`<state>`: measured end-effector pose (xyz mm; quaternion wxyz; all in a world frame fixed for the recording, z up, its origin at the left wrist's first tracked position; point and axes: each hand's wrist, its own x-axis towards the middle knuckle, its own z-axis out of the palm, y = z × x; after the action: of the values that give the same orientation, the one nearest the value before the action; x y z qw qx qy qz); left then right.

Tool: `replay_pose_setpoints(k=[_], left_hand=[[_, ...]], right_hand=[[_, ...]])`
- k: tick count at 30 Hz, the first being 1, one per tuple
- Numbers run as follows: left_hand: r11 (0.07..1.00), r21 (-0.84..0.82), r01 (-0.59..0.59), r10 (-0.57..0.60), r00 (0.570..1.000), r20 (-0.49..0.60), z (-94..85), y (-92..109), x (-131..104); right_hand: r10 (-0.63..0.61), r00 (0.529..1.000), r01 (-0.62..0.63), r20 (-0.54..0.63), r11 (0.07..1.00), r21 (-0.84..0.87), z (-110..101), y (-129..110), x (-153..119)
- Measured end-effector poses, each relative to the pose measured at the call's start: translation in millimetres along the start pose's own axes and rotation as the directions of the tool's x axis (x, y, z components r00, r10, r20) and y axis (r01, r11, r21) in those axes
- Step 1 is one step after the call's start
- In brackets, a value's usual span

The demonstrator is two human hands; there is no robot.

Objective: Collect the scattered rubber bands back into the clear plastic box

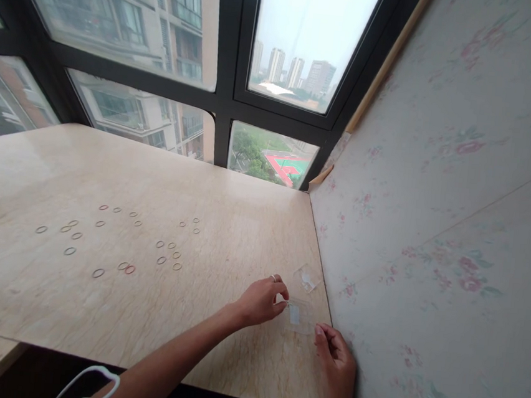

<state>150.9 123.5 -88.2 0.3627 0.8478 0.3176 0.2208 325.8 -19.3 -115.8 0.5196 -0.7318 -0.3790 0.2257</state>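
Note:
A clear plastic packet point(304, 323) with a pale label lies near the right end of the ledge, between my hands. My left hand point(262, 301), a ring on one finger, pinches at its left edge with thumb and fingertips. On the other side, my right hand point(338, 359) is closed at the packet's right edge, thumb against bent fingers. Just beyond the packet rests a smaller clear plastic bag point(307, 279) with something white on it. Far to the left lie several thin rings, among them a red ring point(130, 270) and a dark ring point(98, 273).
The marble-patterned ledge point(243, 234) runs along dark-framed windows point(227, 83). A flowered wall point(430, 240) rises close beside my right hand. In front, the ledge ends at an edge above a dark gap. A white loop point(101, 371) shows at the bottom left.

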Motion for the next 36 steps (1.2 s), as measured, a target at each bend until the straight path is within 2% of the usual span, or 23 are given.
replay_pose_setpoints(k=[6, 9, 12, 16, 18, 22, 24, 25, 27, 29, 30, 33, 36], left_hand=[[0.991, -0.096, 0.097, -0.109, 0.984, -0.138, -18.7, -19.4, -34.0], [0.978, -0.132, 0.159, -0.185, 0.96, -0.212, -29.5, -35.2, -58.9], [0.973, -0.139, 0.185, -0.22, 0.928, -0.3, -37.4, -47.2, -81.1], [0.967, -0.192, 0.166, -0.229, 0.898, -0.376, -42.1, -53.9, -97.1], [0.954, -0.255, 0.157, -0.25, 0.888, -0.386, -43.3, -54.8, -99.2], [0.91, -0.379, 0.165, -0.321, 0.862, -0.393, -46.0, -55.5, -99.3], [0.899, -0.405, 0.168, -0.334, 0.86, -0.385, -46.9, -55.5, -99.9], [0.9, -0.403, 0.166, -0.329, 0.865, -0.378, -47.2, -55.4, -100.4], [0.91, -0.38, 0.166, -0.31, 0.881, -0.358, -47.8, -54.8, -101.7], [0.918, -0.357, 0.171, -0.296, 0.895, -0.333, -48.4, -53.9, -102.7], [0.92, -0.351, 0.173, -0.292, 0.9, -0.322, -48.7, -53.5, -103.0], [0.92, -0.351, 0.173, -0.288, 0.907, -0.307, -49.1, -53.3, -103.1], [0.915, -0.362, 0.176, -0.298, 0.901, -0.316, -47.5, -54.8, -102.5]], right_hand=[[0.017, 1.0, -0.018, -0.02, 1.0, -0.022, -1.0, 1.5, 1.9], [0.024, 0.998, -0.026, -0.051, 0.999, -0.031, -3.1, 4.3, 1.8], [0.042, 0.991, -0.048, -0.13, 0.998, -0.046, -3.5, 8.0, -2.4], [0.027, 0.948, -0.04, -0.318, 0.999, -0.033, 9.9, 3.2, -15.9], [-0.026, 0.948, 0.026, -0.318, 1.0, -0.005, 24.6, -10.1, -22.7], [-0.207, 0.97, 0.214, -0.128, 0.976, 0.046, 69.9, -60.8, -22.4], [-0.316, 0.948, 0.315, 0.027, 0.948, 0.043, 100.8, -91.3, -12.8], [-0.374, 0.915, 0.372, 0.15, 0.927, 0.038, 118.4, -105.9, -6.2], [-0.448, 0.812, 0.48, 0.375, 0.877, 0.009, 157.9, -132.5, 9.5], [-0.472, 0.69, 0.601, 0.548, 0.796, -0.071, 201.6, -154.1, 27.3], [-0.453, 0.64, 0.671, 0.62, 0.723, -0.165, 224.1, -162.9, 36.5], [-0.414, 0.579, 0.742, 0.702, 0.624, -0.243, 287.7, -180.7, 63.6], [-0.335, 0.545, 0.793, 0.768, 0.502, -0.344, 335.6, -187.0, 84.1]])
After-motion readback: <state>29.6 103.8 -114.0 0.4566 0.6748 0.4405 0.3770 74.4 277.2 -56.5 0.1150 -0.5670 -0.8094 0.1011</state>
